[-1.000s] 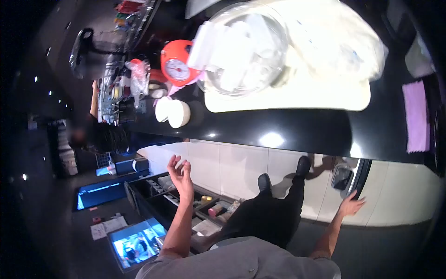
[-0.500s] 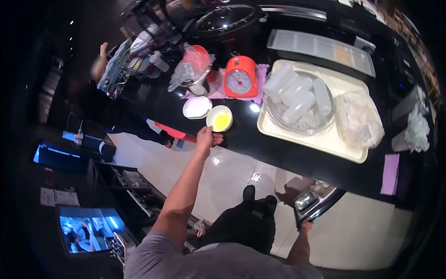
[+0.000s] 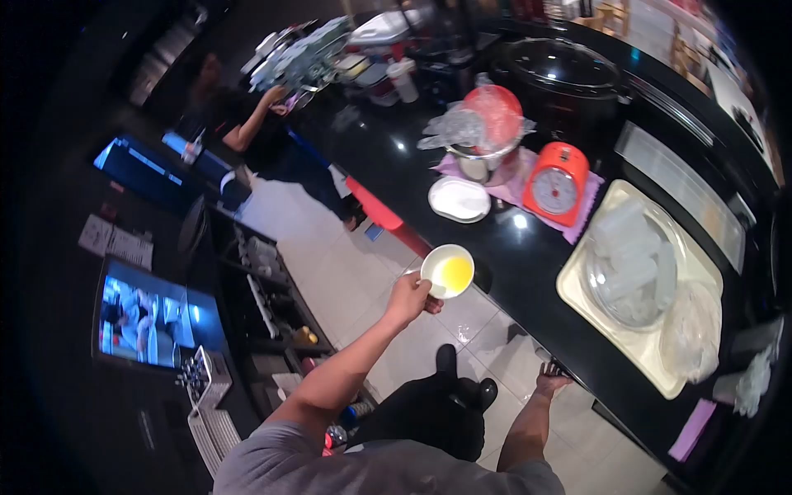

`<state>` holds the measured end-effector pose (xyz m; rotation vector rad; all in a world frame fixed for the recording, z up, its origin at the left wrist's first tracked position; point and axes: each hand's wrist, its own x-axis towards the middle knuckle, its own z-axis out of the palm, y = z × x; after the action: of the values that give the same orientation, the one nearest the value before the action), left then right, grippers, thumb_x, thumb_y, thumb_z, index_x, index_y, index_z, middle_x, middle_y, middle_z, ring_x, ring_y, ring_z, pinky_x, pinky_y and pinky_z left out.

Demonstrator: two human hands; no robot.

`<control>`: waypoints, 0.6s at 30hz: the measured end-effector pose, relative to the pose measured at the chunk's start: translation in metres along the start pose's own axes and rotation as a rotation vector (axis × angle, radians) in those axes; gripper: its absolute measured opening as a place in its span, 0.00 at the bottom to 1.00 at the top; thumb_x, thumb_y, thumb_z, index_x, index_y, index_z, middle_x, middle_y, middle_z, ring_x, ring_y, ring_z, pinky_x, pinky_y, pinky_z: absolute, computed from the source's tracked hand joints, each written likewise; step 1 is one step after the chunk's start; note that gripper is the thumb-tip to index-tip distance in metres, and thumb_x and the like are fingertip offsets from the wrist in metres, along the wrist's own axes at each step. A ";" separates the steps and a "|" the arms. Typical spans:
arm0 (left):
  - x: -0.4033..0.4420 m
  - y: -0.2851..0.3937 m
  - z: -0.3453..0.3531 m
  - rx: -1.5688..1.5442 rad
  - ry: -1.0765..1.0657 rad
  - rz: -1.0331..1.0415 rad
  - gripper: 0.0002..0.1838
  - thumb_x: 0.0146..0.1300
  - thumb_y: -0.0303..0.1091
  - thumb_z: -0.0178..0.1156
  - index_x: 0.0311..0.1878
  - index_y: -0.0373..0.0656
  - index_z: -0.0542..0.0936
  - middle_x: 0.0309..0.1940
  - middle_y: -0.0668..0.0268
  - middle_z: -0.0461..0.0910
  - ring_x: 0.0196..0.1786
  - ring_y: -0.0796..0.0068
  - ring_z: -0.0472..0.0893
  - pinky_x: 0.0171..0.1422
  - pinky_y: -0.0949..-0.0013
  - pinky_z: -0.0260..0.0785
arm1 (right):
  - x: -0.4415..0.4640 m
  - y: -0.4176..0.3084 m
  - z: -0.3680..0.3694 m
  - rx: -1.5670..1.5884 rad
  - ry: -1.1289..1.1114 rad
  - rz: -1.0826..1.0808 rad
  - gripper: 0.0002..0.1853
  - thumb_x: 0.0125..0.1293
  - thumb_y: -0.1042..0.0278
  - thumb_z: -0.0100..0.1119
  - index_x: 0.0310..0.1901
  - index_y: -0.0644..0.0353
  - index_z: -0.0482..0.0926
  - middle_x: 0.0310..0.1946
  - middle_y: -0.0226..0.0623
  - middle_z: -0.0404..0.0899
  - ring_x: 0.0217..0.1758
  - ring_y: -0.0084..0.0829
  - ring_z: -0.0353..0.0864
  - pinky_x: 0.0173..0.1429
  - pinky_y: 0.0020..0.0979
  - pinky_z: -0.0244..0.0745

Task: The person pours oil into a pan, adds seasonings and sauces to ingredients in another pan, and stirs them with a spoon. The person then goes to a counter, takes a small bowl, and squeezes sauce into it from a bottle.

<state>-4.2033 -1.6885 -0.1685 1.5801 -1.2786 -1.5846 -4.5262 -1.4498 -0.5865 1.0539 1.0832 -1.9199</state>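
Note:
My left hand (image 3: pixel 410 299) grips the near side of a small white bowl (image 3: pixel 432 261), thumb at its rim. Yellow liquid (image 3: pixel 457 273) that looks like raw egg or oil lies in it, and the bowl is held over the floor just off the counter's edge. My right hand (image 3: pixel 553 379) is low at the counter's front, its fingers at the edge of a drawer (image 3: pixel 564 369) that shows only as a narrow dark strip. A white oval lid or dish (image 3: pixel 459 200) lies on the counter beyond the bowl.
On the black counter (image 3: pixel 528 289) stand a red dial scale (image 3: pixel 556 183), a plastic-covered red container (image 3: pixel 492 115) and a cream tray (image 3: pixel 577 285) with clear tubes in a bowl and a plastic bag. Another person (image 3: pixel 239 136) works at the far left. A screen (image 3: pixel 157 318) stands left.
My left hand has lifted the bowl off the counter and drawn it toward me. The drawer at my right hand, open before, has gone nearly all the way in. My view has turned left.

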 end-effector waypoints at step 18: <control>-0.064 -0.117 -0.409 -0.076 0.532 -0.071 0.13 0.71 0.26 0.48 0.49 0.26 0.77 0.23 0.57 0.83 0.23 0.72 0.84 0.28 0.68 0.77 | -0.161 0.217 0.071 -2.314 -0.425 0.053 0.27 0.72 0.41 0.55 0.62 0.53 0.72 0.42 0.36 0.83 0.36 0.30 0.85 0.32 0.30 0.77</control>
<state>-3.7734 -1.6820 -0.1852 1.8483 -0.8702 -1.1210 -4.2957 -1.5770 -0.4948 -0.6282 1.7849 0.0796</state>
